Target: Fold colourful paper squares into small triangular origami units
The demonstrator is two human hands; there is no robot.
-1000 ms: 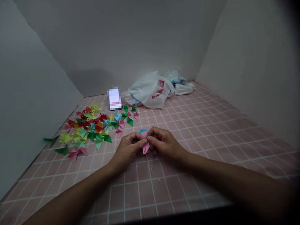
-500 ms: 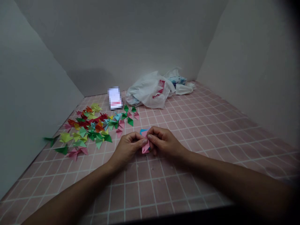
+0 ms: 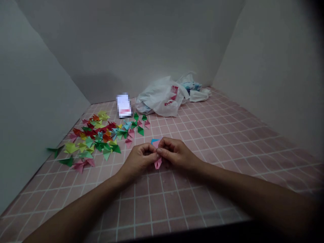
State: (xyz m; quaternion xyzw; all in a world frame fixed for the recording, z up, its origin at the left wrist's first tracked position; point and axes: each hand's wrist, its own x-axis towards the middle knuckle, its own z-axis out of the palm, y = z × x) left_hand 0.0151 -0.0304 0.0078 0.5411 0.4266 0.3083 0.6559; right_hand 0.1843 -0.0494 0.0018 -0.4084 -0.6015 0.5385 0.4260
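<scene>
A small piece of folded pink origami paper point(image 3: 158, 164) is pinched between both hands above the checked cloth. My left hand point(image 3: 142, 156) grips it from the left with thumb and fingertips. On the other side, my right hand point(image 3: 174, 150) holds it the same way, the two thumb tips meeting over its middle. The paper's narrow lower end pokes out beneath the thumbs, and part of it is hidden by the fingers. A blue paper corner point(image 3: 154, 141) shows just behind the pink one; whether it is held or lies on the cloth I cannot tell.
Many-coloured folded paper pieces point(image 3: 101, 135) lie spread to the left. Behind them stands a phone point(image 3: 124, 105) with a lit, blurred screen. A white plastic bag point(image 3: 162, 96) rests at the back, beside a blue-and-white bundle point(image 3: 192, 86). Pale walls enclose three sides.
The thumbs have come together over the pink paper. Its lower end now looks narrower and points down, reaching slightly lower than before.
</scene>
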